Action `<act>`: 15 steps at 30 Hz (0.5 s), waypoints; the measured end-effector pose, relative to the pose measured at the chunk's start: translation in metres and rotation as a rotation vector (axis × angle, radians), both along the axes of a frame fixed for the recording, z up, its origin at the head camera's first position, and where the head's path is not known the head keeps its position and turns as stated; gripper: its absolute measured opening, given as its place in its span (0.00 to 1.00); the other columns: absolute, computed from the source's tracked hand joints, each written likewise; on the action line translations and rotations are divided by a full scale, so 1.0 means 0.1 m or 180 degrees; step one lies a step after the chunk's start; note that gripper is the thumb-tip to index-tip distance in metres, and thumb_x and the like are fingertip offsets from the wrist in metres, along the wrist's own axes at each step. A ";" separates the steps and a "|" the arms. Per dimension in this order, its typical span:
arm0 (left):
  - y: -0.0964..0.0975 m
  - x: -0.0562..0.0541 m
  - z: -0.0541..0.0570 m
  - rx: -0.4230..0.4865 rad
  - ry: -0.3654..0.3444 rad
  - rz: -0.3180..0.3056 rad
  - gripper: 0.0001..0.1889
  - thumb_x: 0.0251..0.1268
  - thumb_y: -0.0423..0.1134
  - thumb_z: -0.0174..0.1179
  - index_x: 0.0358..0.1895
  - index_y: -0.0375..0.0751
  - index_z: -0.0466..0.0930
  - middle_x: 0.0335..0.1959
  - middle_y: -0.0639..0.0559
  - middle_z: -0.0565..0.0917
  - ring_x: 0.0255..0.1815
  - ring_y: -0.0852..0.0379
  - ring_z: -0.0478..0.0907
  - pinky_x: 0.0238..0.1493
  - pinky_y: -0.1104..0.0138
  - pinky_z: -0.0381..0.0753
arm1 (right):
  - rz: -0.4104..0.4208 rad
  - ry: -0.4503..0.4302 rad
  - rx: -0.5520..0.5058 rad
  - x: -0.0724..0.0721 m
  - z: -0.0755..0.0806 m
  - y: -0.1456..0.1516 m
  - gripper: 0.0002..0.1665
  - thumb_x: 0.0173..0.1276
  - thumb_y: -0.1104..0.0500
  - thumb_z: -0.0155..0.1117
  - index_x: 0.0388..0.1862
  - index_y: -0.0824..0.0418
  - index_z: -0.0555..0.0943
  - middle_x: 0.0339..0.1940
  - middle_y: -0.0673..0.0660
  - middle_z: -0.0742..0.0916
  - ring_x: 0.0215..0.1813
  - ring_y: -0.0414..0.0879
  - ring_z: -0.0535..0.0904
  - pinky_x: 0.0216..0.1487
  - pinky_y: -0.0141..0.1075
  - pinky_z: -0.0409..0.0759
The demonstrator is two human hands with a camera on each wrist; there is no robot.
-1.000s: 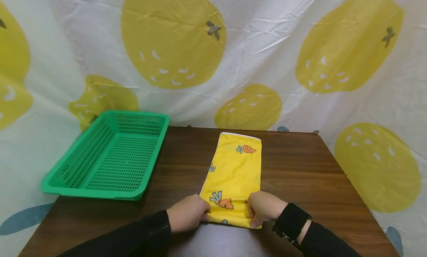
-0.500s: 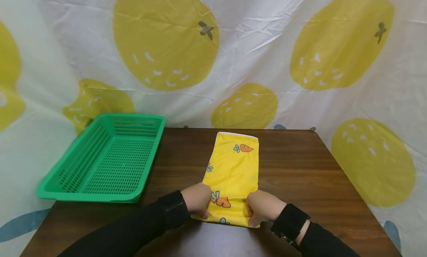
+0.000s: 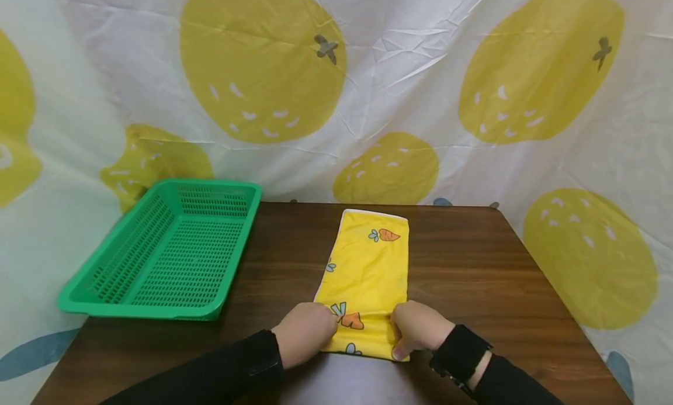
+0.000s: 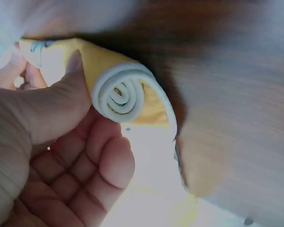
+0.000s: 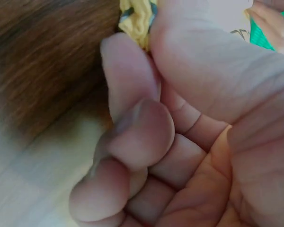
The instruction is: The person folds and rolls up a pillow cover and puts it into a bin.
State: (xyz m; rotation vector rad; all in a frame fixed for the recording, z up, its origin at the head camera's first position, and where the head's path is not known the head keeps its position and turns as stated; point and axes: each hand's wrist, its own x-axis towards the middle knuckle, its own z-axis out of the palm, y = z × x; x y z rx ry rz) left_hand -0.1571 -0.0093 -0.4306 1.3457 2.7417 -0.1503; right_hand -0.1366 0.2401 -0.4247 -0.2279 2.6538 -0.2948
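Observation:
A yellow cloth (image 3: 370, 270) printed with carrots lies lengthwise on the table, its near end rolled up. In the left wrist view the roll's spiral end (image 4: 120, 97) shows, with white edging. My left hand (image 3: 306, 335) grips the roll at its left end, thumb on top and fingers curled beneath. At the right end, my right hand (image 3: 420, 326) pinches the roll between thumb and curled fingers. The right wrist view catches only a bunched bit of the cloth (image 5: 138, 21) at the fingertips. Most of the roll's underside is hidden.
A green plastic basket (image 3: 239, 259) with slotted walls stands at the left of the dark wooden table (image 3: 462, 265), overhanging its left edge. Behind the table hangs a white curtain (image 3: 363, 89) with large yellow fruit prints.
My left hand moved forward and right along the cloth, then came back slightly to the roll's left end. My right hand kept its grip. The head view shifted a little.

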 end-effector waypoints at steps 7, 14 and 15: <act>-0.10 0.03 -0.05 -0.0189 0.0087 -0.0439 0.05 0.69 0.46 0.73 0.39 0.51 0.94 0.27 0.60 0.84 0.26 0.64 0.69 0.32 0.71 0.73 | 0.0169 0.0641 0.0070 0.25 -0.07 -0.02 0.24 0.49 0.58 0.90 0.22 0.54 0.76 0.19 0.48 0.76 0.25 0.43 0.69 0.31 0.38 0.69; -0.16 -0.01 -0.04 0.0002 -0.0085 -0.0367 0.05 0.63 0.45 0.77 0.37 0.50 0.94 0.28 0.60 0.85 0.28 0.63 0.69 0.34 0.71 0.73 | 0.0712 0.1528 0.0053 0.51 -0.15 -0.03 0.23 0.49 0.55 0.88 0.22 0.53 0.76 0.22 0.45 0.76 0.28 0.38 0.71 0.30 0.36 0.73; -0.17 -0.01 -0.03 0.0032 -0.0047 -0.0362 0.05 0.63 0.44 0.77 0.36 0.50 0.94 0.27 0.60 0.85 0.27 0.63 0.69 0.34 0.71 0.74 | 0.0729 0.1558 0.0069 0.52 -0.16 -0.03 0.24 0.48 0.54 0.88 0.22 0.53 0.76 0.22 0.45 0.75 0.28 0.38 0.71 0.30 0.36 0.73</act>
